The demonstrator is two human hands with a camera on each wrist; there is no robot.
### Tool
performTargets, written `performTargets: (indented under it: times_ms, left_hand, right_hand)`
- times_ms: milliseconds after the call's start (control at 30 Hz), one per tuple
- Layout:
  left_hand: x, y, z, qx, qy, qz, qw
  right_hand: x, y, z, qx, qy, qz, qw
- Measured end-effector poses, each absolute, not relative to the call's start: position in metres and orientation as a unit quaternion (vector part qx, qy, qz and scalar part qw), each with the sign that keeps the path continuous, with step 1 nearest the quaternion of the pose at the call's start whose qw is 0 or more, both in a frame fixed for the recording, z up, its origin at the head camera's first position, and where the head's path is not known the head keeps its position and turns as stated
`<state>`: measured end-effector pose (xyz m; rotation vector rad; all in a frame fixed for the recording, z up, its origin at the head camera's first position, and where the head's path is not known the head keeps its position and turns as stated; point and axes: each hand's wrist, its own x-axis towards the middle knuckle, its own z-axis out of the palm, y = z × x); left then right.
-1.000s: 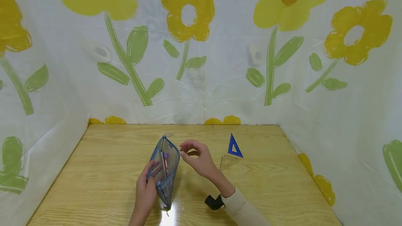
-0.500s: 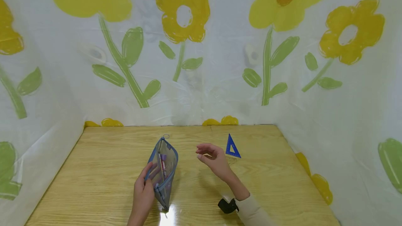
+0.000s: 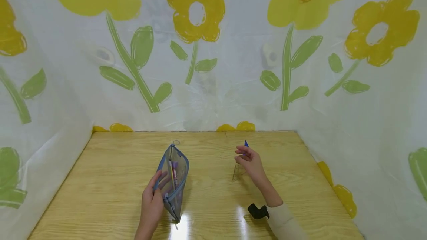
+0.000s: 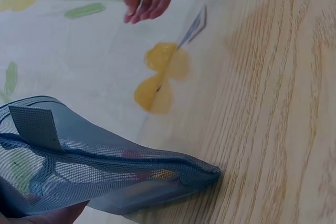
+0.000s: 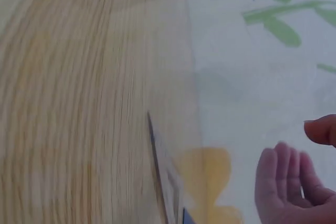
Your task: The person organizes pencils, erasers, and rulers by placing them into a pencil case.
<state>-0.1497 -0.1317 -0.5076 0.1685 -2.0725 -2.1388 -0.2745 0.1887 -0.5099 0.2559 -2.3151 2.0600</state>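
My left hand [image 3: 151, 203] grips a blue-grey mesh pencil case [image 3: 181, 182] by its left side and holds it unzipped, mouth facing up. Inside it stand a few pens [image 3: 174, 173], one with a purple end. To the right, my right hand [image 3: 254, 166] hovers over two triangular set squares with nothing in it, fingers loosely bent and the thumb apart from them in the right wrist view. Most of the blue set square [image 3: 246, 143] is hidden behind that hand. The clear set square [image 5: 167, 179] lies flat on the table, partly covered by the hand in the head view.
The wood-grain table [image 3: 110, 180] is bordered by a white curtain [image 3: 233, 95] printed with yellow flowers, at the back and on both sides. A black wrist strap mount [image 3: 258, 211] sits by the right sleeve [image 3: 283, 219].
My right hand has moved away from the mouth of the pencil case, rightward to above the set squares. The left hand keeps holding the case in about the same place.
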Motion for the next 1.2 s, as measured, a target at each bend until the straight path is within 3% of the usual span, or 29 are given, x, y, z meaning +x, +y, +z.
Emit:
performTargets:
  times_ms: [433,800,1200]
  left_hand:
    - [-0.153,-0.133,-0.507,0.061,-0.686,-0.721,0.084]
    - [-0.153,-0.132,-0.508,0.070,-0.693,-0.714,0.079]
    - [-0.156,-0.136,-0.511,0.068,-0.691,-0.715,0.080]
  right_hand:
    - [-0.304,0.219,-0.511,-0.004,-0.844,0.533,0.058]
    - [-0.319,0.218,-0.518,-0.053,-0.928,0.369,0.003]
    - [-0.331,0.218,-0.521,-0.030,-0.941,0.337,-0.022]
